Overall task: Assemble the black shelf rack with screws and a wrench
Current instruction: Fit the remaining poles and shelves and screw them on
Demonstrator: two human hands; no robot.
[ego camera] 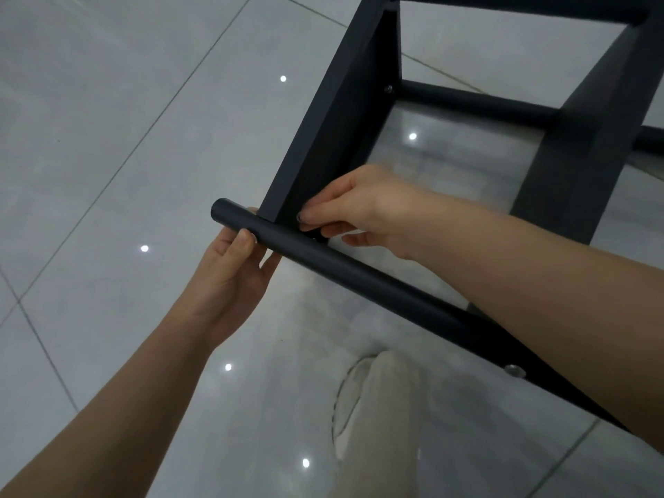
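Rack (560, 167) on floor (107, 138), middle to far right, part built: far bar (478, 102) screwed in. Near bar (359, 274) not fixed yet; left hand (230, 278) grip wraps it, right hand (359, 210) pinches at joint, holding unclear.

- The floor (107, 145) under me is large, glossy, pale grey tiles with a faint cloudy pattern.
- Thin, darker grout lines (143, 135) run across it on the slant. One long line goes from the top towards the left edge, and it meets a crossing line near my left forearm.
- Small, round, bright white light reflections dot the shine. One is up near the top (283, 78), one is at mid-left (144, 248), and two are lower down (228, 367) (305, 463).
- Below me, at the bottom middle, is something in cream fabric (384, 407), my foot or leg. I cannot tell which. A dark stitched edge curves along its left side.
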